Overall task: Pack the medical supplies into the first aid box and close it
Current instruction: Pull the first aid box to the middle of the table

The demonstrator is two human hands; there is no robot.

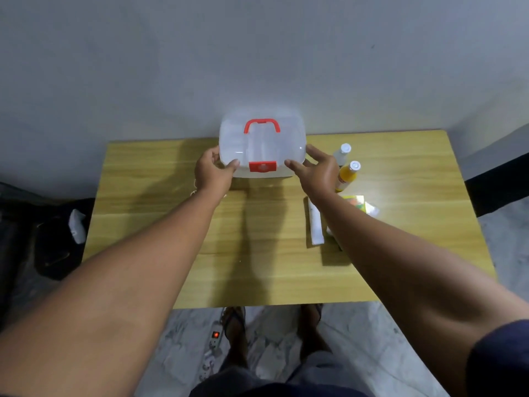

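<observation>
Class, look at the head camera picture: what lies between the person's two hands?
In the head view, the translucent first aid box with its red latch sits between the left hand and right hand.

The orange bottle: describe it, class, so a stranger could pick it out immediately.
Start at the wooden table and find the first aid box near its far edge. Right of it, beyond the right hand, stand two white-capped bottles. The orange bottle is the nearer; the clear bottle stands behind.
</observation>
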